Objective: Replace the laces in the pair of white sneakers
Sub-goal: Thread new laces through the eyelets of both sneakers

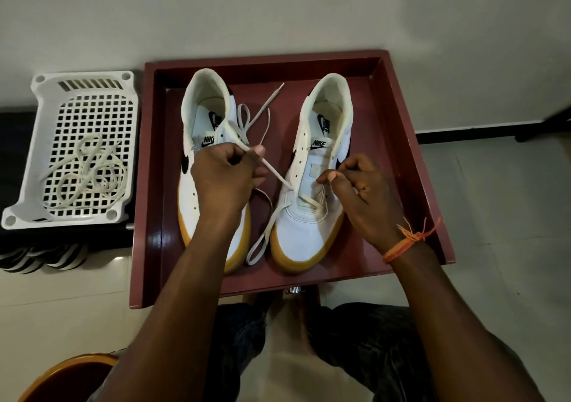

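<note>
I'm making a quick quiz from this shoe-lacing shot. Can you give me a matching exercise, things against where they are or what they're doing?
Things:
1. left hand
2. right hand
3. white basket
4. coiled lace

States:
A. sits beside the red tray
B. pinches a lace pulled from an eyelet
C. lies inside the basket
D. rests on the sneaker it is lacing

Pairs: 1-B, 2-D, 3-A, 4-C

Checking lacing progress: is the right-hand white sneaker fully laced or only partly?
Partly laced. The right-hand white sneaker has cream lace crossing only near the toe; upper eyelets are empty.
</note>
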